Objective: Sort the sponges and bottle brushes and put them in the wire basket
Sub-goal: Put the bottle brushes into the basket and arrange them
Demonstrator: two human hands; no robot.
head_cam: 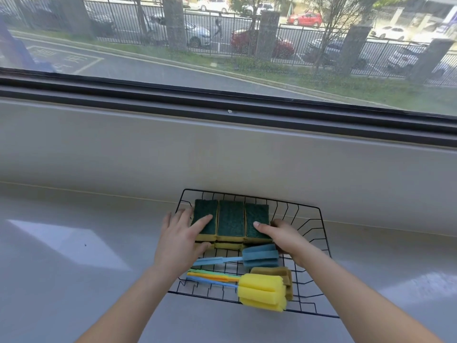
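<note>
both hands gripped ends of sponge row [230,220] in wire basket [319,229], left hand [179,237], right hand [284,237], bottle brushes [261,288] nearer

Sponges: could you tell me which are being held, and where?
Left hand grips the left sponge by its near end; right hand the right sponge by its near-right corner.

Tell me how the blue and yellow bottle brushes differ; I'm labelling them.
Colour: the blue bottle brush has a blue foam head, the yellow bottle brush a yellow one. Place: the blue one lies alone beside the sponges, the yellow one bundled with others at the near rim. Both lie flat in the wire basket.
</note>
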